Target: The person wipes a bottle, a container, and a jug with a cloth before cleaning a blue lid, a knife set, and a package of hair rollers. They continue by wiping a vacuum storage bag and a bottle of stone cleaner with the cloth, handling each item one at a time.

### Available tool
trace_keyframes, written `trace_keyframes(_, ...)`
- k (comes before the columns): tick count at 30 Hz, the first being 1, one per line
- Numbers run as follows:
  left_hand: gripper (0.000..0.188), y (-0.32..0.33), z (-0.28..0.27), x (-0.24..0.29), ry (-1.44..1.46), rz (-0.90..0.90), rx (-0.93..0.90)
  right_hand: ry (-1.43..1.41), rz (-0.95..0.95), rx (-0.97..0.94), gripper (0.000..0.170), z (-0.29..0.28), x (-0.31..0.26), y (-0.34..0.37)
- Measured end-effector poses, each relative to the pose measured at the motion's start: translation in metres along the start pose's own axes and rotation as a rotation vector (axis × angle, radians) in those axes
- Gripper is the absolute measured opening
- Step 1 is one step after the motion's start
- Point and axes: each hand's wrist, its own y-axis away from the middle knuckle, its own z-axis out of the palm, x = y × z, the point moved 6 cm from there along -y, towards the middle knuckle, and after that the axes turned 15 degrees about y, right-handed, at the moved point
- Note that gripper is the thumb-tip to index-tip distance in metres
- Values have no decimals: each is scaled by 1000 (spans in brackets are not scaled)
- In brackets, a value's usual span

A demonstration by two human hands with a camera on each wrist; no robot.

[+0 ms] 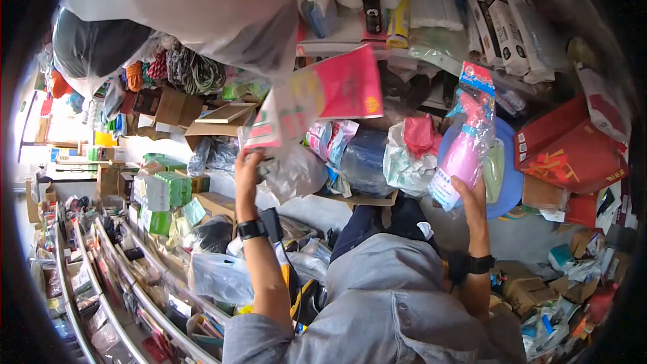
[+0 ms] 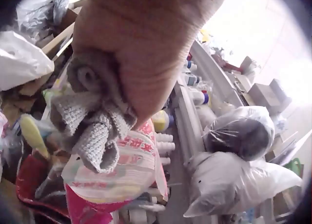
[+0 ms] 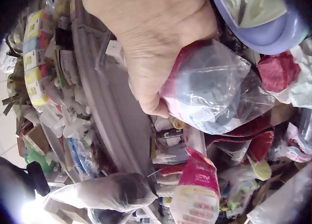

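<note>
My left hand [image 1: 248, 170] grips a bunch of grey knitted fabric [image 2: 100, 129] with short, finger-like tubes, together with a pink plastic bag [image 1: 350, 87] that has a clear printed part. In the head view the bag stretches up and right from that hand, slightly blurred. My right hand [image 1: 472, 195] holds a pink spray bottle [image 1: 461, 145] by its lower end, sealed in clear wrapping under a blue and red header card [image 1: 477, 79]. In the right wrist view, the thumb and fingers wrap the bottle's base [image 3: 209, 82], and the spray head is hidden.
Behind the bottle lies a blue basin [image 1: 509, 162]. A red bag [image 1: 573, 145] stands to its right. Shelves with bottles and long boxes [image 1: 505, 20] run along the top. Several metal shelf rails [image 1: 111, 256] curve at lower left. A large plastic-covered bundle [image 1: 182, 7] hangs above left.
</note>
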Motion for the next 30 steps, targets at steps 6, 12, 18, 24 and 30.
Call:
trace_keyframes(6,32,16,-56,-13,-51,37,23,50,-20,32,57,5,-4,-3)
trace_keyframes(12,30,-2,-69,-100,-210,-27,117,56,-63,100,55,2,-28,-1)
trace_keyframes(18,34,-25,-62,-156,-150,4,192,141,-69,152,55,-14,-32,0)
trace_keyframes(24,34,-47,-63,-162,-372,69,372,115,-34,124,59,-14,-16,0)
trace_keyframes(30,37,-62,-29,-166,-371,-12,89,72,-51,56,62,-2,-9,-11)
